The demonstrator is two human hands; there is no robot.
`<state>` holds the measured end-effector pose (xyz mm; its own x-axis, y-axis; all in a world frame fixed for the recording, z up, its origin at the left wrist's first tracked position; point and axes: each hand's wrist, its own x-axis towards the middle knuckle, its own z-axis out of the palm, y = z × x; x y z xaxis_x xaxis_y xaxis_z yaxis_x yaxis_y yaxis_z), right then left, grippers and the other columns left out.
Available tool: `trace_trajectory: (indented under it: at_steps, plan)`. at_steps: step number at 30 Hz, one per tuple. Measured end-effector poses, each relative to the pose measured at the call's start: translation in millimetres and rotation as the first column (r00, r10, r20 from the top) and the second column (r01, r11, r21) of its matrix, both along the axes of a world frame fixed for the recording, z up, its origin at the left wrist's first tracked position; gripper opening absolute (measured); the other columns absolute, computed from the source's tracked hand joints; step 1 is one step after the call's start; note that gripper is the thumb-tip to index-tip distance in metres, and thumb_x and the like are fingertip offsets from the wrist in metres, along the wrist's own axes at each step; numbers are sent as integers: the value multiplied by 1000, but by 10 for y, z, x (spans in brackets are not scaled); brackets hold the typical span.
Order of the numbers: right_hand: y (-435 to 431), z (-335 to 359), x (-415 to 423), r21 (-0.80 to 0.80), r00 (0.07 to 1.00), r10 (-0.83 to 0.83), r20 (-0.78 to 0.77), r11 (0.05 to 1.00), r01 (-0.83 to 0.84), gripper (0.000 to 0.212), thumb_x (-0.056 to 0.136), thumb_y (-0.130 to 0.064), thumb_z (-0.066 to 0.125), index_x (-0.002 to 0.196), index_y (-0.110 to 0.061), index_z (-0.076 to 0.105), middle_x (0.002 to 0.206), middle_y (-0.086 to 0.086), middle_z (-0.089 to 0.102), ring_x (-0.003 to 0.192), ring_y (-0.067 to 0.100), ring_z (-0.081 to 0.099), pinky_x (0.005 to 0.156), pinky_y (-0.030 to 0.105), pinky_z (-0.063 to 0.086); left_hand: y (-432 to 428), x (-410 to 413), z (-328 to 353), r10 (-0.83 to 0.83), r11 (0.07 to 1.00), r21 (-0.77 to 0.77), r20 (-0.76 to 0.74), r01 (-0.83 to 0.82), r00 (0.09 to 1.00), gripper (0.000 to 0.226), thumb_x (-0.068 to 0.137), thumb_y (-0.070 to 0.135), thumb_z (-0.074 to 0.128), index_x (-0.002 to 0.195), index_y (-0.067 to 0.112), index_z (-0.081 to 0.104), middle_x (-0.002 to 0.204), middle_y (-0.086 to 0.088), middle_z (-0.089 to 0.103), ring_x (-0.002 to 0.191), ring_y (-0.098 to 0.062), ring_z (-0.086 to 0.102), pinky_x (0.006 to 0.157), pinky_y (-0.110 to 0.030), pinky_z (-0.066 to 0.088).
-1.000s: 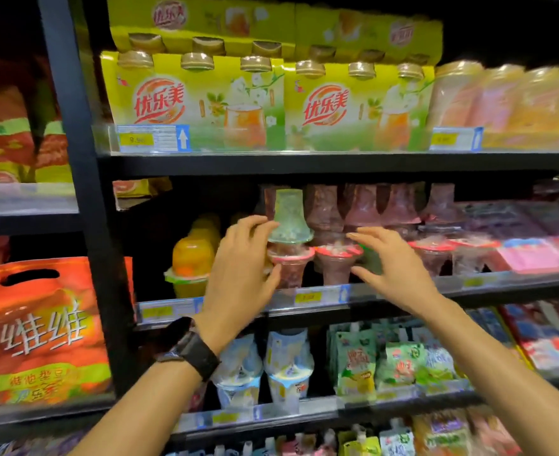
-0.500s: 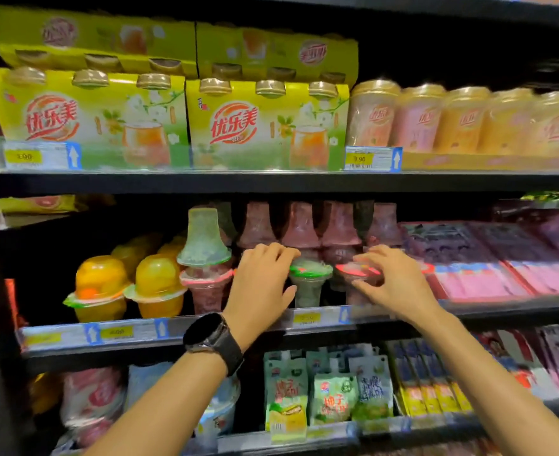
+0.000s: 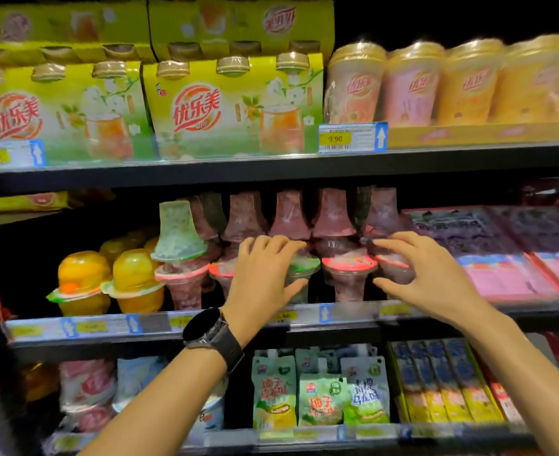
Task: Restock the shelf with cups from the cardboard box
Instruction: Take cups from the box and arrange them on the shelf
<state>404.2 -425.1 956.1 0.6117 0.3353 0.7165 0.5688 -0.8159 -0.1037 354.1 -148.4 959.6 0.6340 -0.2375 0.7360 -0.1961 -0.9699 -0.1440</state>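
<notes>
On the middle shelf, the left hand curls its fingers and thumb round a green-rimmed cup. The right hand does the same with the end cup, the last of the row before the pink flat packs. How firmly each hand presses, I cannot tell. The cardboard box is not in view.

The step seems to be setting these two cups straight in the front row. To do it well, I would keep each cup upright, slide it only until its rim meets the neighbour, and loosen the fingers slowly. The foot is narrow and the rim is wide, so a cup probably tips easily.

Between the hands stands a red-rimmed cup, very near both thumbs. The upside-down cups sit on top of the row, just behind the fingers, and a knock could bring them down. Further left are a pale green cup, also upside down, and the orange jelly cups
</notes>
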Motion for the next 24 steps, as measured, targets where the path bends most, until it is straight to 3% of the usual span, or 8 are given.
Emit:
trace_trajectory:
  at_steps: [2, 6, 13, 16, 18, 21, 23, 24]
  plan:
    - [-84, -52, 29, -78, 996, -51, -66, 996, 46, 58, 76, -35, 77, 130, -28, 58, 129, -1, 55, 119, 23, 50, 96, 40, 45, 13, -15, -3, 24, 1000, 2, -36, -24, 999, 54, 91, 51, 59, 140, 32, 46, 130, 8, 53, 116, -19, 50, 104, -39, 33]
    - [-169, -155, 66, -20, 999, -41, 2, 999, 41, 62, 71, 1, 71, 123, -31, 61, 124, -8, 56, 114, 19, 50, 84, 39, 52, 30, -1, -46, 9, 1000, -10, -92, -10, 996, 48, 95, 45, 55, 140, 33, 44, 130, 8, 50, 107, -18, 54, 94, -34, 38]
    - [-161, -15, -14, -65, 998, 29, -52, 997, -33, 57, 75, -13, 74, 129, -29, 60, 128, -7, 54, 120, 16, 48, 100, 31, 38, 42, -21, -43, -3, 1000, -15, -115, 1, 993, 47, 95, 42, 56, 140, 34, 44, 130, 9, 49, 108, -17, 54, 100, -34, 35]
    - [-54, 270, -79, 150, 982, 190, -13, 971, -186, 45, 79, -17, 72, 123, -22, 62, 115, -4, 57, 108, 10, 51, 92, 18, 34, 64, -54, 31, -6, 1000, -15, -191, 3, 982, 57, 93, 56, 51, 144, 37, 37, 131, 11, 46, 115, -15, 49, 104, -35, 33]
    - [134, 462, -30, 238, 990, 140, 10, 961, -138, 31, 80, -15, 71, 110, -12, 65, 98, 3, 59, 95, 15, 55, 79, 21, 37, 64, -31, 162, -43, 995, -103, -252, 18, 967, 63, 88, 68, 44, 142, 36, 38, 122, 8, 51, 111, -17, 50, 99, -37, 39]
    - [476, 656, 295, 242, 979, -104, -177, 959, 146, 30, 80, -22, 69, 90, 5, 62, 85, 18, 63, 86, 35, 58, 68, 37, 44, 15, 94, 427, -25, 976, -215, -255, -32, 967, 45, 91, 59, 48, 112, 19, 54, 99, -2, 57, 101, -28, 56, 80, -38, 44]
    - [706, 755, 516, 170, 924, -170, -344, 956, 239, 38, 84, -31, 64, 102, 2, 65, 101, 19, 68, 94, 35, 62, 80, 39, 51, -33, 245, 590, 87, 967, -202, -320, -158, 943, 35, 96, 41, 52, 78, 11, 44, 88, -7, 55, 97, -34, 58, 70, -33, 36]
    - [816, 810, 604, 136, 901, -178, -396, 959, 249, 41, 87, -35, 61, 109, -1, 64, 110, 16, 67, 100, 34, 61, 86, 35, 50, -66, 340, 659, 135, 961, -175, -376, -213, 917, 34, 97, 33, 51, 76, 7, 44, 92, -12, 60, 100, -35, 59, 71, -32, 35]
